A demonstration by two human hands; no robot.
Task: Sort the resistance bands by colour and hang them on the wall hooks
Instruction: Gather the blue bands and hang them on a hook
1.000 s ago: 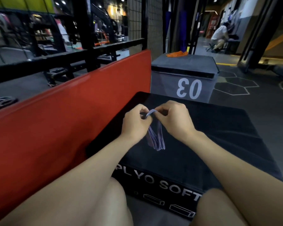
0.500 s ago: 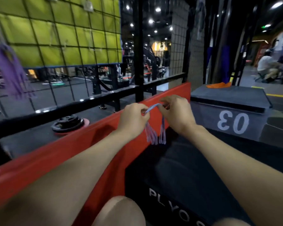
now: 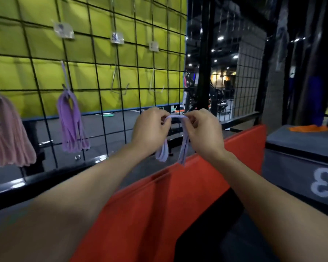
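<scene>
Two band bunches hang on the grid, left of the hands.

The pink bands are cut off at the left edge, blurred.

Since a second ago the hands have risen: the left hand and right hand, then low over the black box, now pinch the bands up in front of the wire grid. The bands' loose ends, then hanging against the box top, now dangle over the red pad. The view has swung up and toward 10 o'clock. The black box has slid almost out at 5 o'clock, and the grey box has moved to 3 o'clock. A purple bundle, a pink bundle and two bare hooks have come into view.
</scene>
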